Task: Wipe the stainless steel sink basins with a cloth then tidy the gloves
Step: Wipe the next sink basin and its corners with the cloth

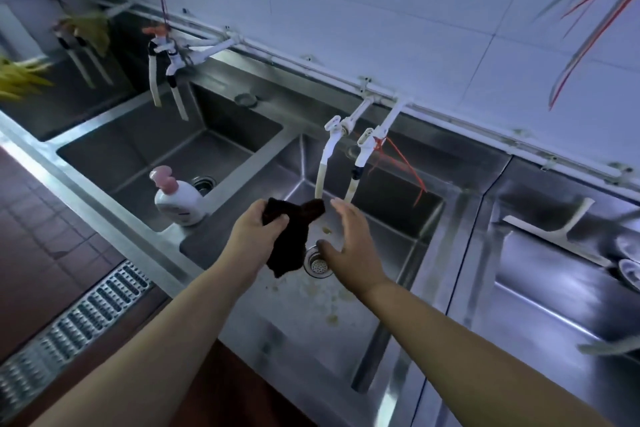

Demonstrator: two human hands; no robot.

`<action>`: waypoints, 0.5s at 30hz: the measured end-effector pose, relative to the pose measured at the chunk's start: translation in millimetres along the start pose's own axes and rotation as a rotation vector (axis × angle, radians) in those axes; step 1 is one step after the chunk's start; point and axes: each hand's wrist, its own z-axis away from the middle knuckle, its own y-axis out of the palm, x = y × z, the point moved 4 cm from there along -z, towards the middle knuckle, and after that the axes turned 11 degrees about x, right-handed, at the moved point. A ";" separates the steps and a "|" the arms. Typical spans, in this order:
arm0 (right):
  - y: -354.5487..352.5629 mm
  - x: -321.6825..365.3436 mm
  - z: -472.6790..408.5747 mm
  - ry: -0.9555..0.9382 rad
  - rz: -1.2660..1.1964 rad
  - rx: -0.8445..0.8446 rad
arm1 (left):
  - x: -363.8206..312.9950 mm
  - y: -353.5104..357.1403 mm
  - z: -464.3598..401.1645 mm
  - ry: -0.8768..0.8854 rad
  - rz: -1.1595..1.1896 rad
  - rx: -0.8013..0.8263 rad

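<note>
Dark brown cloth (289, 236) hangs crumpled above middle steel basin (381, 218); yellow gloves (20, 80) far left, blurred.

— What is obscured over the middle basin (398, 218)?
— The dark cloth (289, 239) covers part of the drain (317, 263); the left hand (254, 237) hides the cloth's gripped corner.

— And at the edges?
— Yellow gloves (17, 80) blur against the left border, cut off. A round item (630, 272) in the right basin is cropped. Both forearms leave frame at the bottom.
</note>
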 end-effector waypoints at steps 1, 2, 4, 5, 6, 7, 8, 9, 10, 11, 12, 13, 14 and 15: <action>0.2 -4.8 -9.6 0.058 -0.088 0.003 | 3.1 -4.5 -7.0 -0.015 -0.011 0.023; 1.3 -8.6 -18.6 0.114 -0.171 0.021 | 6.6 -9.1 -14.4 -0.029 -0.021 0.047; 7.2 -13.9 -35.4 0.199 -0.278 0.110 | 13.4 -18.1 -29.3 -0.050 -0.040 0.098; 11.1 -15.3 -43.3 0.224 -0.305 0.160 | 17.1 -22.7 -37.2 -0.057 -0.049 0.124; 16.8 -16.8 -52.6 0.244 -0.329 0.197 | 21.7 -28.8 -47.7 -0.062 -0.056 0.152; 20.5 -17.8 -58.2 0.256 -0.348 0.228 | 25.2 -32.1 -54.7 -0.064 -0.066 0.175; 23.4 -17.8 -61.5 0.265 -0.351 0.251 | 28.0 -34.2 -60.1 -0.064 -0.076 0.197; 30.2 -18.0 -68.4 0.287 -0.344 0.257 | 32.8 -40.3 -69.7 -0.067 -0.088 0.226; 38.7 -18.8 -75.7 0.317 -0.325 0.247 | 39.3 -47.0 -79.9 -0.072 -0.096 0.253; 47.5 -19.2 -81.8 0.351 -0.308 0.226 | 46.9 -54.0 -89.0 -0.089 -0.097 0.279; 56.3 -18.6 -86.7 0.387 -0.289 0.195 | 54.9 -61.4 -97.9 -0.112 -0.100 0.305; 65.3 -18.7 -91.6 0.426 -0.257 0.165 | 61.8 -69.0 -106.9 -0.129 -0.113 0.327; 74.2 -20.3 -96.2 0.472 -0.210 0.145 | 68.8 -76.5 -116.0 -0.143 -0.145 0.353; 82.8 -22.7 -99.2 0.514 -0.154 0.135 | 76.3 -83.5 -125.0 -0.154 -0.201 0.384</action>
